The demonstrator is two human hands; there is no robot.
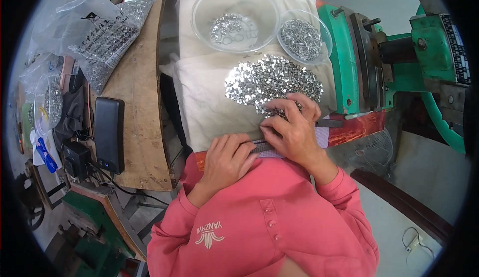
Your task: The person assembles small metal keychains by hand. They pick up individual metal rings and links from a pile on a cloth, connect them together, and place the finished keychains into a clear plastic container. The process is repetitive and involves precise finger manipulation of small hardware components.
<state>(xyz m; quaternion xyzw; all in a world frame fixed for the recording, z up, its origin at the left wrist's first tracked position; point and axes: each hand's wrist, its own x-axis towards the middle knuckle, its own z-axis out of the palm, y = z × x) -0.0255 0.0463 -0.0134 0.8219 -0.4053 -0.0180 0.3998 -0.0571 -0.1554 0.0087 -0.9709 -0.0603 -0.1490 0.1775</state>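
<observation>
A heap of small shiny silver metal pieces (pixel 267 80) lies spread on the cream cloth (pixel 199 87). My right hand (pixel 297 132) rests at the heap's near edge with its fingers curled among the pieces. Its thumb and forefinger come close together, and anything between them is too small to name. Just left of it, my left hand (pixel 227 159) is closed with its fingers pressed together. Those fingertips meet the end of a dark grey strip (pixel 262 148) by the cloth's near edge; whether they grip it is hidden.
Behind the heap stand a large clear tub (pixel 199 25) and a smaller clear bowl (pixel 322 25), both holding metal pieces. A green machine (pixel 344 62) borders the right. On the wooden table (pixel 144 102) at left are a bag of pieces (pixel 107 42) and a black power bank (pixel 110 132).
</observation>
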